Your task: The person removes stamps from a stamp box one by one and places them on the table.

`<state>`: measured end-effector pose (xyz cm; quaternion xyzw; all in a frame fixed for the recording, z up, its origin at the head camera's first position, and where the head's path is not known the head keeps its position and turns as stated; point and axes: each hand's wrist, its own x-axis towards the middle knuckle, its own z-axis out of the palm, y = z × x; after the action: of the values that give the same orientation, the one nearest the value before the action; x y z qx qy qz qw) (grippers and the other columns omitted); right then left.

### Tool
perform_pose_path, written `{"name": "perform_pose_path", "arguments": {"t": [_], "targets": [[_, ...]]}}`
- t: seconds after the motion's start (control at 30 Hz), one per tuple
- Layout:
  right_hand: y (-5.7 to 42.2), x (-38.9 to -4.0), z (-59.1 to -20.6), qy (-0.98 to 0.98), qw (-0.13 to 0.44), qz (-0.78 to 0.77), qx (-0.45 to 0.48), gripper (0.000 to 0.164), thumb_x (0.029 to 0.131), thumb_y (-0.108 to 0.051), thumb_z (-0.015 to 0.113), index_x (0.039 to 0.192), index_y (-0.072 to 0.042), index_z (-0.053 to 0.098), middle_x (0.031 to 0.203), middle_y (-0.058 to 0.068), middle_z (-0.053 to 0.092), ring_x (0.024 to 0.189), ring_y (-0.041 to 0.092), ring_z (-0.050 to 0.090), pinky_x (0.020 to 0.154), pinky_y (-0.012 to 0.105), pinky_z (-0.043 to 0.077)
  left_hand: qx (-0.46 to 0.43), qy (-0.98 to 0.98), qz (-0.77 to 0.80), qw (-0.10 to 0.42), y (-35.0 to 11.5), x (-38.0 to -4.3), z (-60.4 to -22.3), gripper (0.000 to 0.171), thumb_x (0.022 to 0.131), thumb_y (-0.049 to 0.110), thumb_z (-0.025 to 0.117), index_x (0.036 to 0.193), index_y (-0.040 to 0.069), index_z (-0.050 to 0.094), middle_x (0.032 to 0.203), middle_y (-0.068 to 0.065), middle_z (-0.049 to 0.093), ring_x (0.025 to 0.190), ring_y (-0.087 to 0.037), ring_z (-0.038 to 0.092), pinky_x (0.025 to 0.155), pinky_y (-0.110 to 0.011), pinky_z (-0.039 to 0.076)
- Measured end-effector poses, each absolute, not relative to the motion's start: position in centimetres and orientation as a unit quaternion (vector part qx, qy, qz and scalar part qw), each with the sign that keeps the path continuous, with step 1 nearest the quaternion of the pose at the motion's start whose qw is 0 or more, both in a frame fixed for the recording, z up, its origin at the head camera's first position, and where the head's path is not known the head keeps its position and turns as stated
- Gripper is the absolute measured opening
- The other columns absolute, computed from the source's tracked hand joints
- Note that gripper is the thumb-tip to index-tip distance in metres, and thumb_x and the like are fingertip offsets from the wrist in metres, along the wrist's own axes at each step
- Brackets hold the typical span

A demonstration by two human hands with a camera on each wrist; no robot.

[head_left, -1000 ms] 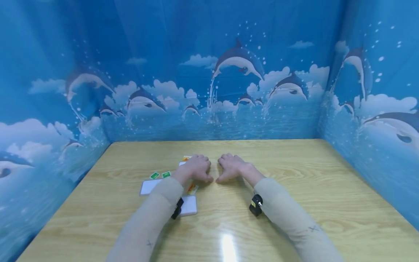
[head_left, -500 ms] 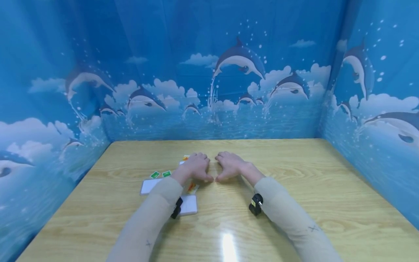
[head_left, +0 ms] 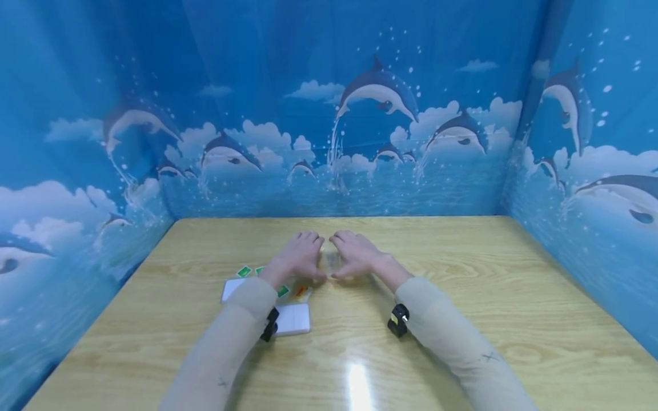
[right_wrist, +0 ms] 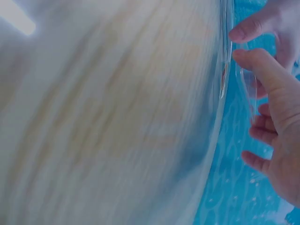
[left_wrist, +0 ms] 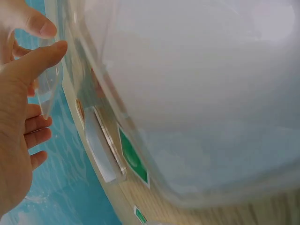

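Both hands meet over the middle of the table. My left hand (head_left: 300, 254) holds one side of a small clear plastic piece (left_wrist: 47, 91), thumb on the near side and fingers on the far side. My right hand (head_left: 354, 254) holds the same piece from the other side, its thumb tip close to the left thumb. In the right wrist view the clear plastic piece (right_wrist: 247, 86) shows as a thin see-through sheet or box wall. Most of it is hidden behind the fingers.
A white flat case (head_left: 294, 318) lies by the left wrist, another white case (head_left: 232, 289) farther left. Small green cards (head_left: 244, 271) and an orange-printed piece (head_left: 302, 293) lie near the left forearm. A dolphin-print curtain (head_left: 329, 188) borders the wooden table (head_left: 437, 245).
Both hands have moved slightly farther from me and closer together. The left hand has shifted left, uncovering a green card by its wrist and now covering the orange-printed item beyond it.
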<state>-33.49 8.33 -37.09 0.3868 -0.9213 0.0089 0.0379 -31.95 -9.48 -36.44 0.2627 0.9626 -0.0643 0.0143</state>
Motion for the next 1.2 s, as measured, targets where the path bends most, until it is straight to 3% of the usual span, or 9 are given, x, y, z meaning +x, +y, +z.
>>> {"name": "perform_pose_path", "arguments": {"t": [0.2,0.57,0.9,1.2], "targets": [[6.7,-32.9,-37.0,-0.937,0.035,-0.021,0.346,0.099,0.066,-0.061,0.07,0.136,0.0,0.037,0.126,0.013,0.043,0.115,0.026,0.039,0.095,0.043,0.037,0.268,0.961,-0.067,-0.018,-10.3,-31.6,-36.4,0.093,0.068,0.061,0.067,0.134,0.0,0.041,0.128,-0.013,0.046,0.12,-0.027,0.04,0.105,-0.044,0.027],[5.2,-33.1,-37.0,-0.945,0.05,-0.024,0.323,0.088,0.064,-0.06,0.073,0.125,-0.002,0.045,0.115,0.009,0.046,0.104,0.023,0.042,0.088,0.037,0.039,0.225,0.97,-0.077,-0.047,-11.1,-31.5,-36.6,0.095,0.066,0.065,0.067,0.131,0.001,0.041,0.128,-0.014,0.046,0.12,-0.029,0.039,0.105,-0.046,0.026],[4.3,-33.2,-37.0,-0.941,0.063,-0.026,0.332,0.093,0.065,-0.063,0.07,0.13,-0.002,0.043,0.123,0.011,0.044,0.113,0.026,0.04,0.094,0.039,0.036,0.198,0.977,-0.073,-0.034,-12.0,-31.4,-36.5,0.103,0.065,0.069,0.067,0.135,-0.001,0.039,0.136,-0.018,0.04,0.126,-0.033,0.035,0.107,-0.049,0.021],[3.1,-33.4,-37.2,-0.94,0.055,-0.014,0.336,0.092,0.066,-0.062,0.071,0.131,-0.003,0.043,0.128,0.01,0.043,0.117,0.026,0.038,0.096,0.04,0.036,0.204,0.978,-0.039,-0.024,-13.5,-31.3,-36.3,0.1,0.065,0.063,0.071,0.135,-0.001,0.037,0.136,-0.017,0.039,0.126,-0.033,0.034,0.107,-0.049,0.021]]}}
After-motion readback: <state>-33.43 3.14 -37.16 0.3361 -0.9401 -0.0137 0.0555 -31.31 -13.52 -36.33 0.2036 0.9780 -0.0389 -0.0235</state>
